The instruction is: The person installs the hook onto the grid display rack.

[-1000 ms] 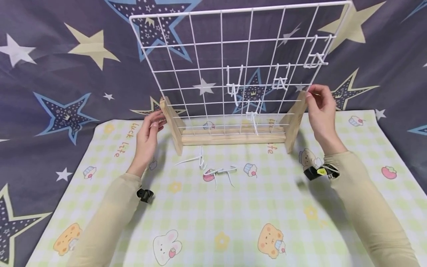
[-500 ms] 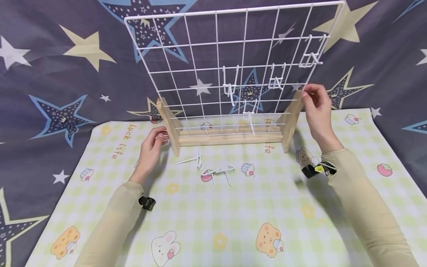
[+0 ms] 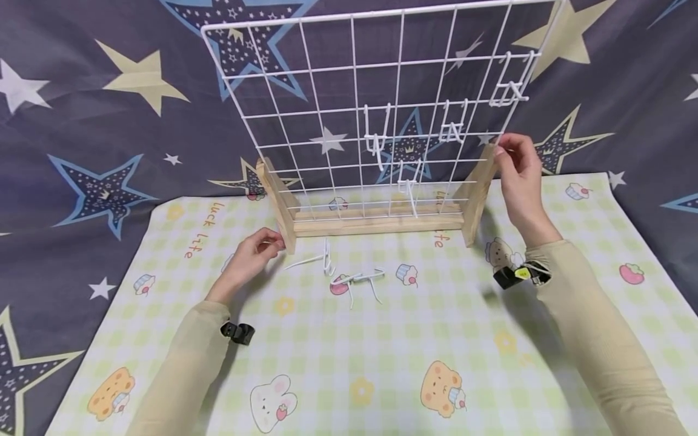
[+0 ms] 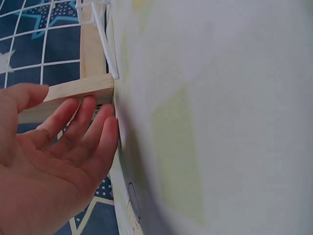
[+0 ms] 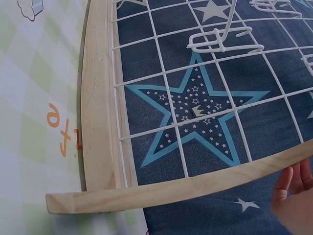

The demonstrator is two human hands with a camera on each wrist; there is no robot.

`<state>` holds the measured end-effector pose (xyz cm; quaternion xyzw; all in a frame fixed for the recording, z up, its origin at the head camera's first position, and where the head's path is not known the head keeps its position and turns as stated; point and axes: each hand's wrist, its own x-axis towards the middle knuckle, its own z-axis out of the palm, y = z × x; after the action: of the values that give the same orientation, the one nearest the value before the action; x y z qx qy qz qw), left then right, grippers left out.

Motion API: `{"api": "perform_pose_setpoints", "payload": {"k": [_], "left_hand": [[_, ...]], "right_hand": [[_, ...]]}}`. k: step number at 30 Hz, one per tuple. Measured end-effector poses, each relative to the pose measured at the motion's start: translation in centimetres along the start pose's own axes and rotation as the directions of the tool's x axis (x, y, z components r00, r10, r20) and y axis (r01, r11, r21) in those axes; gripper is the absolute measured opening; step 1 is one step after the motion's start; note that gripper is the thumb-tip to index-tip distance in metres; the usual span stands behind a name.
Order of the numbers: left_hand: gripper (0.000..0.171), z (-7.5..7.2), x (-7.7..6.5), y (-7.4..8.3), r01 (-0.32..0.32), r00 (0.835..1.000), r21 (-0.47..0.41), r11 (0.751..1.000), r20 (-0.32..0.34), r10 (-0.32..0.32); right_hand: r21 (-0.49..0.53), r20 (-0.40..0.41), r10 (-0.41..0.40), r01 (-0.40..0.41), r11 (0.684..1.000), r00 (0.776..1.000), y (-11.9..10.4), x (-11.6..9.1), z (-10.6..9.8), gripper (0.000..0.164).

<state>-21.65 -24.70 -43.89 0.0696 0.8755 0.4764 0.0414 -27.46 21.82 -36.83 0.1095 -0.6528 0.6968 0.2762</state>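
Note:
A wooden stand (image 3: 376, 226) with two upright sides holds a white wire grid panel (image 3: 352, 17) upright. My left hand (image 3: 252, 257) is low at the left side piece. In the left wrist view its fingertips (image 4: 88, 102) meet the outer face of that wood (image 4: 83, 90), the thumb lying across it. At the top of the right side piece (image 5: 186, 188), my right hand (image 3: 520, 169) pinches the wood edge with curled fingers and thumb. Several white wire hooks hang on the grid, among them a hook (image 3: 376, 144) near the middle.
Loose white hooks lie in front of the stand: one hook (image 3: 327, 260) near the left side piece, others (image 3: 357, 279) to its right. A checked cloth (image 3: 327, 345) covers the table. Behind hangs a dark curtain (image 3: 71, 133) printed with stars.
My left hand has moved down along the left side piece, from near its top to its lower front end. My right hand stays at the right side's top.

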Motion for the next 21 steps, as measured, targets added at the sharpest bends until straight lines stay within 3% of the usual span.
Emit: {"api": "perform_pose_setpoints", "payload": {"k": [3, 10, 17, 21], "left_hand": [[0.02, -0.2, -0.2, 0.0, -0.007, 1.0, -0.011, 1.0, 0.026, 0.007], [0.021, 0.0, -1.0, 0.3, -0.022, 0.985, -0.188, 0.982, 0.164, 0.054], [0.023, 1.3, -0.8, 1.6, -0.124, 0.973, -0.078, 0.989, 0.188, 0.137], [0.024, 2.0, -0.4, 1.8, -0.198, 0.955, -0.034, 0.98, 0.218, 0.201]], "right_hand": [[0.008, 0.005, -0.006, 0.006, 1.0, 1.0, 0.2, 0.0, 0.0, 0.021], [0.005, 0.036, -0.037, 0.037, 0.999, 0.999, 0.2, 0.0, 0.2, 0.02], [0.049, 0.042, -0.044, 0.041, 0.998, 0.998, 0.1, -0.1, 0.4, 0.02], [0.06, 0.032, -0.044, 0.042, 0.997, 0.999, 0.3, -0.2, 0.5, 0.021]]}}
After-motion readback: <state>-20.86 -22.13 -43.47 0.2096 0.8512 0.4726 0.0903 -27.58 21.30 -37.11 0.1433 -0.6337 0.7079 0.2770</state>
